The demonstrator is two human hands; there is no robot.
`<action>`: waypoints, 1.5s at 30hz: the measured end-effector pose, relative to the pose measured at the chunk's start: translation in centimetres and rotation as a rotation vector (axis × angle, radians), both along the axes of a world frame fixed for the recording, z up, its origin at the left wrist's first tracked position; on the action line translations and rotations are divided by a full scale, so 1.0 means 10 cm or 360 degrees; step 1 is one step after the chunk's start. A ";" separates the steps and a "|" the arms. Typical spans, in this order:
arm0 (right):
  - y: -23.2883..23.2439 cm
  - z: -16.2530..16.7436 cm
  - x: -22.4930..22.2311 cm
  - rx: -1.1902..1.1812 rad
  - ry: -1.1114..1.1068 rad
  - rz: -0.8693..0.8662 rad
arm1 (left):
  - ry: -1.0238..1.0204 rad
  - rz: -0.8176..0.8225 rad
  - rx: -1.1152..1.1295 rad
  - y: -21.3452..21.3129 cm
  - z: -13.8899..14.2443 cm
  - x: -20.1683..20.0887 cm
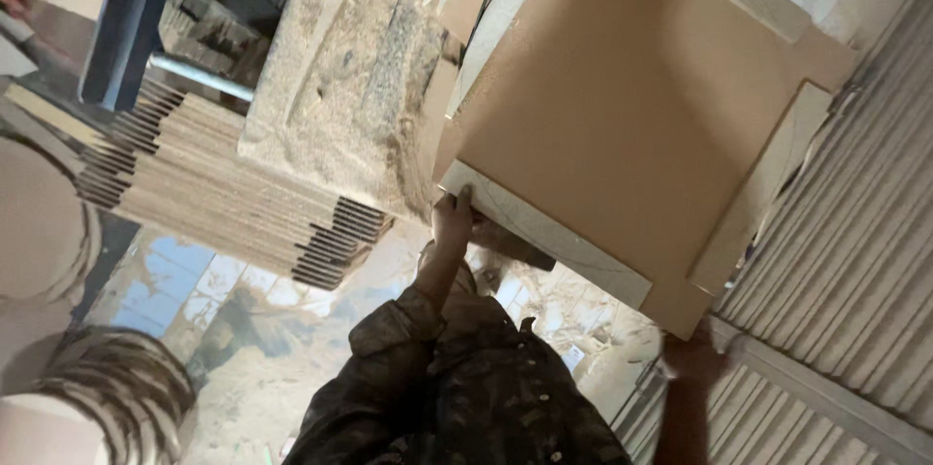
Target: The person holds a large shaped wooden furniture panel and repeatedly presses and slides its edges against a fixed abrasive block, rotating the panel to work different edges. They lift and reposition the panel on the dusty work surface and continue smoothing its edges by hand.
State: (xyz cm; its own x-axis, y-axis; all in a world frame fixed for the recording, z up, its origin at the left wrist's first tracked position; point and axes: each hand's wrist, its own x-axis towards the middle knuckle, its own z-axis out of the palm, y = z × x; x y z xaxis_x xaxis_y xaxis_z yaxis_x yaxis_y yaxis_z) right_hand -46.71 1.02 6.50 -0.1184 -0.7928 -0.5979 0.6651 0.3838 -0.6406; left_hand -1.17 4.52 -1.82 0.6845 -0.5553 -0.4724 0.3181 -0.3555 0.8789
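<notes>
The left hand [453, 219] grips the lower left corner of a large brown fibreboard panel [632, 125], with the fingers closed around the edge and the thumb lying on a pale strip of board [544, 232] that sits against the lower edge of the panel. The right hand [692, 353] is dark and partly in shadow; it holds the panel from below at its lower right corner, but I cannot tell how the fingers are placed. The panel is lifted between both hands and tilted, above and in front of them. To the left of the left hand there is a stack of thin boards [224, 193] with dark ends, and above that stack a heap of sawdust [340, 86]. To the right of the right hand stands a ribbed metal shutter [855, 251]. Below the hands the tiled floor [204, 280] shows, dusty.
</notes>
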 end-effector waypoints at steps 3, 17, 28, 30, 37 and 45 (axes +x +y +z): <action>-0.19 0.00 -0.29 0.0115 0.0293 0.0284 | 0.0169 0.0024 -0.0065 0.27 -0.19 -0.09; -0.61 -0.21 0.35 0.0144 0.0962 0.0543 | 0.0284 0.0050 -0.0078 0.02 -0.03 0.17; -0.34 -0.32 0.39 0.0005 0.0994 0.0631 | 0.0103 -0.0126 0.0084 -0.02 -0.03 0.39; -0.29 -0.32 0.38 0.0049 0.0976 0.0566 | 0.0163 -0.0115 0.0092 0.02 -0.05 0.40; -0.20 -0.38 0.40 0.0064 0.1184 0.0537 | 0.0183 -0.0148 0.0093 -0.09 -0.10 0.55; -0.08 -0.47 0.51 0.0087 0.1019 0.0459 | -0.0033 -0.0245 0.0219 -0.25 0.00 0.77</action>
